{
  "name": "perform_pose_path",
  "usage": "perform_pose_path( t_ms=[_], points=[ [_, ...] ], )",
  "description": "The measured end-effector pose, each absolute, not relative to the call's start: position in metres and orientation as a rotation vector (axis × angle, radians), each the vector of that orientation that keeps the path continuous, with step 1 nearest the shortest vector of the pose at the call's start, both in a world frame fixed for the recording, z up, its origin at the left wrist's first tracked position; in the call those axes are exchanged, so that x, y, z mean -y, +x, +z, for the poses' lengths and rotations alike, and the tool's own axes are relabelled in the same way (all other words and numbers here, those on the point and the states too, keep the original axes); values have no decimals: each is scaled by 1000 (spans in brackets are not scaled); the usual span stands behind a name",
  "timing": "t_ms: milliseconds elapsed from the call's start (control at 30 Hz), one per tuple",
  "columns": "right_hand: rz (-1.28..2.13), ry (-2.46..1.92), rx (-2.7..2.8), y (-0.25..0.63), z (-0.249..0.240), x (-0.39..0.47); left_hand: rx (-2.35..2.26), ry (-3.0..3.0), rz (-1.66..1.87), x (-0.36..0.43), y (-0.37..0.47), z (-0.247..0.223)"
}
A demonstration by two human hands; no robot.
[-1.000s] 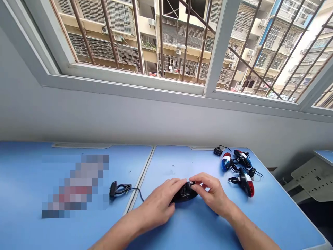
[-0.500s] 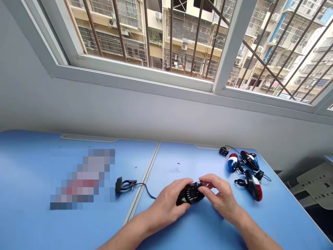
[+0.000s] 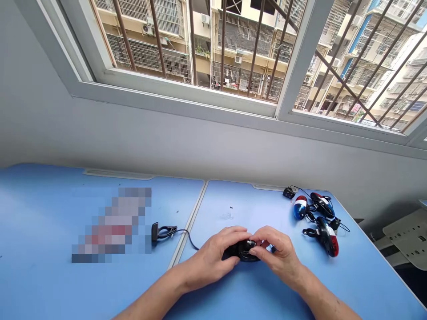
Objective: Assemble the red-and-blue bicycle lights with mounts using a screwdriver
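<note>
A black electronic bike horn (image 3: pixel 251 258) is held just above the blue table, mostly covered by fingers. My left hand (image 3: pixel 218 253) is closed round its left end, thumb on the near side. From the right, my right hand (image 3: pixel 279 250) pinches a small glossy black part on top of the horn with thumb and forefinger. Whether that part is loose or fixed I cannot tell. A thin black cable (image 3: pixel 191 240) runs left from under my left hand to a black clip-like piece (image 3: pixel 164 232) lying on the table.
Several bike horns with red, white and blue covers, one of them here (image 3: pixel 328 238), lie at the right by the table edge. Near them sits a small black button box (image 3: pixel 288 192) on a wire. A blurred-out item (image 3: pixel 113 226) lies at the left. A seam (image 3: pixel 193 213) divides the tabletop.
The horn has turned in my hands, so its round slotted face no longer shows fully. My right fingers have shifted left and down onto the small black part. The view has shifted slightly.
</note>
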State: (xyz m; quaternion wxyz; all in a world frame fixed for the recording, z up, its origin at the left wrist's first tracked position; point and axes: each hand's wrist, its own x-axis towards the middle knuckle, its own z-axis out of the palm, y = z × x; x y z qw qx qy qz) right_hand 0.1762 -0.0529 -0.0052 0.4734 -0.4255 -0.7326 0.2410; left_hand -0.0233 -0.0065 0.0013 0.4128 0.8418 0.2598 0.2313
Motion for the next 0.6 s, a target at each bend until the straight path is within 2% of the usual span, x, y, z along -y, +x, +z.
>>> perform_pose_path(
  t_ms=[367,600],
  points=[
    [833,-1062,1590,175,-11,49,-741,1878,851,14,-8,-7],
    [842,-1060,1609,177,-7,47,-808,1826,859,14,-8,-11]
  ],
)
